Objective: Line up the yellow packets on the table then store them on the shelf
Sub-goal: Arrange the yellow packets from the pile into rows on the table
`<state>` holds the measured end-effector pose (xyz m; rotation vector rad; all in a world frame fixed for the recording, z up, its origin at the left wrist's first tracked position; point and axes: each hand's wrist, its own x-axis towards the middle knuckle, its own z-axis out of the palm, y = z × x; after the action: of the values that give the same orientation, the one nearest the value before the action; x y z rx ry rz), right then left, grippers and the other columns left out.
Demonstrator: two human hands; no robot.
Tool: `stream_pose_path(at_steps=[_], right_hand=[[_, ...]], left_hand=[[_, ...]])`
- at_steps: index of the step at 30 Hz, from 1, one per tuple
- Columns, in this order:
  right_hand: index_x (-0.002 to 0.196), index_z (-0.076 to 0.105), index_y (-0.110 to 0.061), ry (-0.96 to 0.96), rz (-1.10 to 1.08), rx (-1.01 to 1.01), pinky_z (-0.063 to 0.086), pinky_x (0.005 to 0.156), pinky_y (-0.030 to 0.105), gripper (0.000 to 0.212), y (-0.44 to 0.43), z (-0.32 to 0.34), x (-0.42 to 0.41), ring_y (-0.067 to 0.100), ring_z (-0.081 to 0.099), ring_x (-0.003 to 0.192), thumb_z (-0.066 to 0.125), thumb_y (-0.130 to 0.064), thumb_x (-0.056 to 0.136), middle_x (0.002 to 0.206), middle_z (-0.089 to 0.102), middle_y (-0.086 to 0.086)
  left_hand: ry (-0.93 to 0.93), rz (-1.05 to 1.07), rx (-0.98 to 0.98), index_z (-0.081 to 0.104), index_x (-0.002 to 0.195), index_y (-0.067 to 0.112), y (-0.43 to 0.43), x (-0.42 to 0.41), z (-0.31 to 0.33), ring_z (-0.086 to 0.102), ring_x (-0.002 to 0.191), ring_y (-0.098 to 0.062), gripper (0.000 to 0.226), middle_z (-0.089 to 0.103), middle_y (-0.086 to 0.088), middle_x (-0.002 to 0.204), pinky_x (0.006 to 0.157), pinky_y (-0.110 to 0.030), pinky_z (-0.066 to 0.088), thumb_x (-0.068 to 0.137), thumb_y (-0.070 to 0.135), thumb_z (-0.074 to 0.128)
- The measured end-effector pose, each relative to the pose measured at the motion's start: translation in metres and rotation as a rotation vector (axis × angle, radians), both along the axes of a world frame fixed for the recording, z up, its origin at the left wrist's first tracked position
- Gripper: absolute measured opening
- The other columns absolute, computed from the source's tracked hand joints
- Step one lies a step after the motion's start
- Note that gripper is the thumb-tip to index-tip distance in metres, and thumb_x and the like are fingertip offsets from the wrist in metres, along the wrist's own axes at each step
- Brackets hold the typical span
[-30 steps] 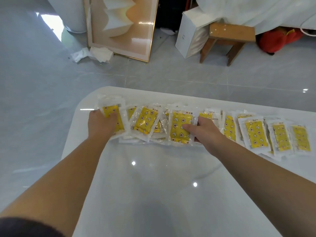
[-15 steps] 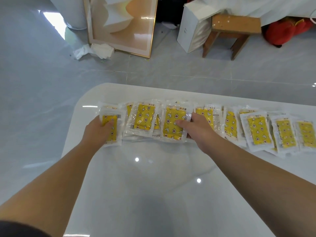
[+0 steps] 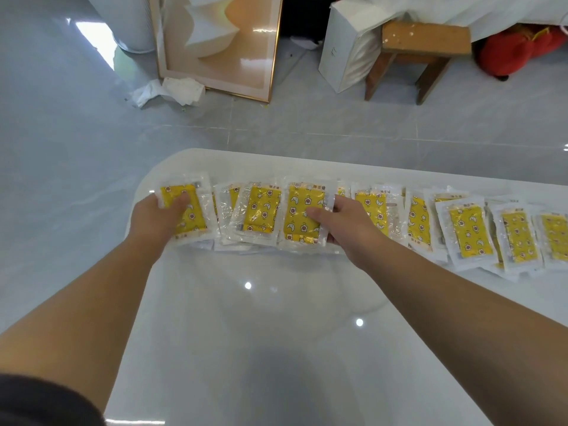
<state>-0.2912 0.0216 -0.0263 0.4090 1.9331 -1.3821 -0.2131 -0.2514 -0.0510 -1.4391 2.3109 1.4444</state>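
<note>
I note the left hand (image 3: 153,218) gripping the end packet (image 3: 193,222) at the row's left extremity, thumb laid across its yellow face, fingers hidden beneath. The right hand (image 3: 350,229) pinches the moon-and-star packet (image 3: 299,207) by its right edge, thumb on top. Both packets sit in the overlapping row of yellow packets (image 3: 467,232), which runs along the far side of the glossy white table (image 3: 276,333). On the floor beyond stand a framed picture (image 3: 221,41) and a wooden stool (image 3: 424,41).
</note>
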Motion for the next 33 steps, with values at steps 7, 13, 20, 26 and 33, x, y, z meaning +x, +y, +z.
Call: stream_pose_path(at_steps=[7,13,20,26,33], right_hand=[[0.097,0.061,0.002,0.011,0.084,0.025,0.052,0.067,0.04,0.02,-0.027,-0.013,-0.005,0.025,0.054,0.076,0.063,-0.016,0.091,0.083,0.056,0.014],[0.073,0.062,-0.014,0.024,0.137,0.018,0.059,0.078,0.044,0.015,-0.077,-0.023,0.002,0.024,0.068,0.072,0.071,-0.014,0.085,0.077,0.066,0.009],[0.073,0.049,-0.017,0.364,0.607,0.596,0.037,0.053,0.028,0.036,-0.103,-0.023,-0.005,0.022,0.057,0.071,0.062,-0.046,0.09,0.067,0.052,-0.002],[0.133,0.044,-0.021,0.878,0.757,0.851,0.034,0.101,0.049,0.042,-0.051,-0.019,0.007,0.03,0.04,0.13,0.04,-0.044,0.097,0.141,0.042,0.007],[0.153,-0.014,-0.027,0.613,0.852,0.99,-0.007,0.113,0.065,0.068,0.009,-0.052,0.014,0.032,-0.025,0.145,0.005,-0.06,0.096,0.159,-0.024,0.001]], left_hand=[[-0.237,-0.206,-0.253,0.058,0.106,0.012,0.002,-0.012,-0.03,0.053,0.086,-0.021,0.032,0.062,-0.004,0.097,0.075,-0.03,0.04,0.084,0.03,0.072],[-0.297,-0.179,-0.338,0.055,0.109,0.014,-0.003,0.006,-0.038,0.057,0.094,-0.026,0.032,0.061,-0.009,0.107,0.075,-0.035,0.045,0.085,0.028,0.07],[-0.207,-0.438,-0.308,0.053,0.131,0.024,0.002,-0.008,-0.037,0.049,0.117,-0.031,0.047,0.045,-0.01,0.135,0.097,-0.046,0.045,0.086,0.022,0.066],[-0.099,-0.728,-0.505,0.019,0.152,0.031,0.05,-0.013,-0.02,0.007,0.147,-0.032,0.063,0.005,-0.006,0.161,0.112,-0.053,0.022,0.096,0.052,0.039],[-0.254,-0.981,-0.62,-0.017,0.149,0.039,0.089,-0.01,-0.047,-0.013,0.147,-0.033,0.073,-0.018,-0.001,0.16,0.114,-0.062,0.011,0.085,0.068,0.004]])
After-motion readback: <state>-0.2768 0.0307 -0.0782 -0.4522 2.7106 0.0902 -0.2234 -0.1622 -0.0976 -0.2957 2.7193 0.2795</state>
